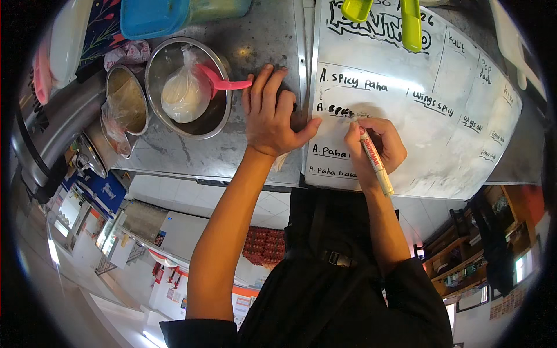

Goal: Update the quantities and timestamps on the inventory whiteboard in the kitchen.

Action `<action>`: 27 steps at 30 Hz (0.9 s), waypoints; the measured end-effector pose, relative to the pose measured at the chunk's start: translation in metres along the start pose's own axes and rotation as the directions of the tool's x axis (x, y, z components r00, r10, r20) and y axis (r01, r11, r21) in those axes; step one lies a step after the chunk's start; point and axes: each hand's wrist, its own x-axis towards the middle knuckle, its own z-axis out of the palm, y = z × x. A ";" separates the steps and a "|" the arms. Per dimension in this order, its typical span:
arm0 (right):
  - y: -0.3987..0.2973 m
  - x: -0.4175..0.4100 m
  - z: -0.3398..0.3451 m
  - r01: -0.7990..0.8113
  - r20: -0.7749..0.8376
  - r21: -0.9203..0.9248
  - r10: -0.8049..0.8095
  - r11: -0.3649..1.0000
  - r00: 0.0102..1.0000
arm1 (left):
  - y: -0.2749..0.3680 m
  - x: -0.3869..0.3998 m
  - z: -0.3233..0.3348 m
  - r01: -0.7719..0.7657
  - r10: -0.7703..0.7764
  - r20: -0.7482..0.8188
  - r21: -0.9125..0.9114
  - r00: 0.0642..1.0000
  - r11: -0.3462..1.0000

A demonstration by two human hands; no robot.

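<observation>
A Snowman marker pen (pixel 375 161) is in my right hand (pixel 383 143), its tip end near the fingertips at a line of black handwriting. The hand rests on a whiteboard (pixel 417 169) that lies on the metal counter and bears several handwritten lines. My left hand (pixel 272 115) lies palm down with spread fingers on the counter, the thumb reaching the board's left edge. Its fingertips are by the handle of a pink plastic scoop (pixel 233 85). The scoop leans in a steel bowl (pixel 150 87) beside a knotted clear bag (pixel 182 98) of pale contents. Part of the writing is smudged or hidden by the right hand.
Two light-green plastic utensils (pixel 411 26) overlap the board's far edge. A blue-lidded container (pixel 152 17) stands at the back left. Left of the steel bowl are a smaller metal bowl (pixel 126 100) with plastic film and a metal lid (pixel 92 154). The counter's front edge (pixel 174 174) runs before me.
</observation>
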 end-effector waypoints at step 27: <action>-0.010 0.010 -0.036 -0.187 0.001 0.322 0.197 0.928 0.980 | 0.001 0.003 -0.001 0.004 -0.004 -0.015 -0.020 1.000 1.000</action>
